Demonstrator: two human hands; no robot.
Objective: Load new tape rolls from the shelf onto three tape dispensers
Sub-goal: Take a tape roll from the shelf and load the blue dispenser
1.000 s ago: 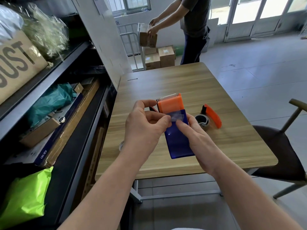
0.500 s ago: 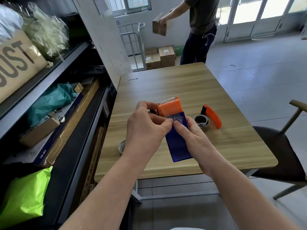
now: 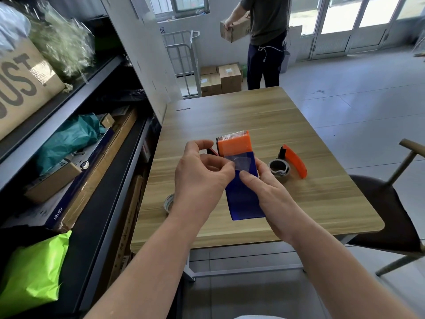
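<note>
The left hand (image 3: pixel 202 171) and the right hand (image 3: pixel 264 183) were both closed on one tape dispenser (image 3: pixel 241 180), which had an orange head and a blue body, and they held it above the wooden table (image 3: pixel 299 203), over its middle part near the front edge. The fingertips of both hands pinched a clear piece of tape (image 3: pixel 241 162) on the blue body. A second dispenser (image 3: pixel 293 161), orange with a roll in it, lay on the table to the right, well inside the right edge. A tape roll (image 3: pixel 169 203) stood near the left edge of the table, partly hidden by the left wrist. The far half of the table was free. On the left, the shelf (image 3: pixel 92 203) held cardboard boxes, a teal bag (image 3: pixel 69 139) and a bright green bag (image 3: pixel 32 272). A chair (image 3: pixel 391 215) stood close at the right front corner of the table. Behind the table another person (image 3: pixel 266 31) held a cardboard box (image 3: pixel 234 31).
</note>
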